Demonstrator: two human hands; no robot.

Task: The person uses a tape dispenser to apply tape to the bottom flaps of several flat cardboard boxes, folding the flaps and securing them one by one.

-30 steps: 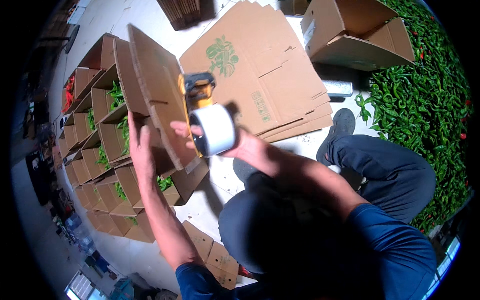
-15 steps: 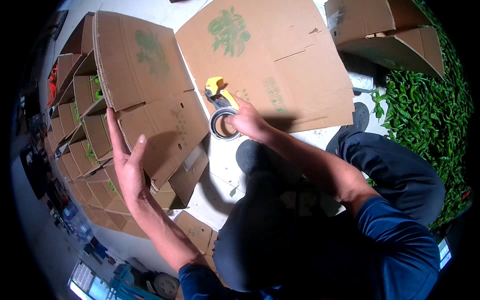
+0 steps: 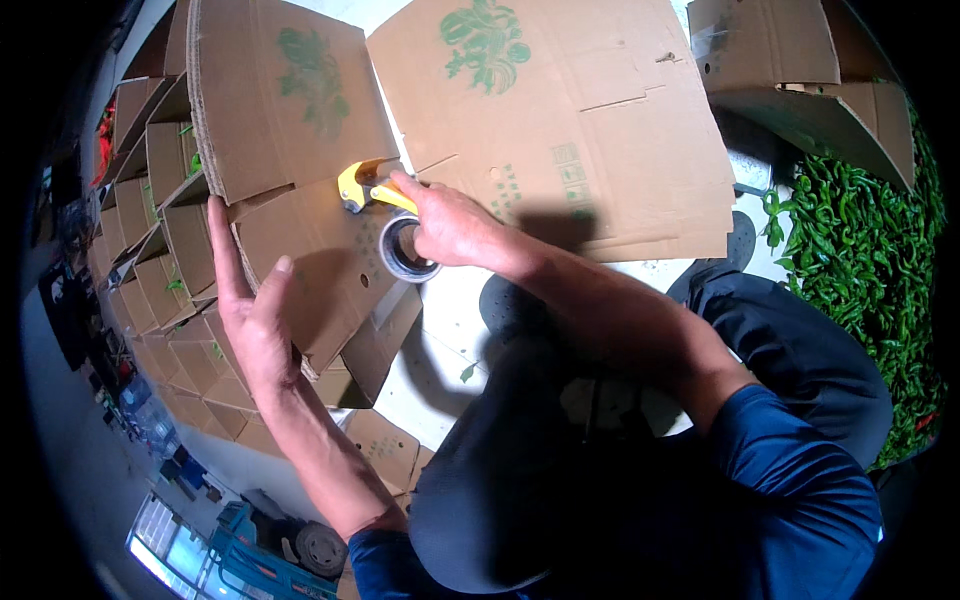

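Observation:
My right hand (image 3: pixel 447 222) is closed round the yellow handle of a tape dispenser (image 3: pixel 384 194), which carries a large roll of tape (image 3: pixel 402 250). The dispenser's head is over the left panel of a brown cardboard box (image 3: pixel 305 240), close to the seam beside a second large panel (image 3: pixel 560 130). Green plant prints mark both panels. Stretched along the left panel's outer edge, my left hand (image 3: pixel 258 335) rests flat with index finger straight and thumb apart. Its other fingers are partly hidden.
Open cardboard boxes (image 3: pixel 180 250) stand in rows at the left, some with green peppers inside. A big heap of green peppers (image 3: pixel 860 270) lies at the right, beside another open box (image 3: pixel 770 50). Folded cardboard (image 3: pixel 383 448) is below, near my knee.
My right hand has moved left with the tape dispenser, from the seam onto the left panel. My left hand stays against the panel's edge. The view has shifted slightly.

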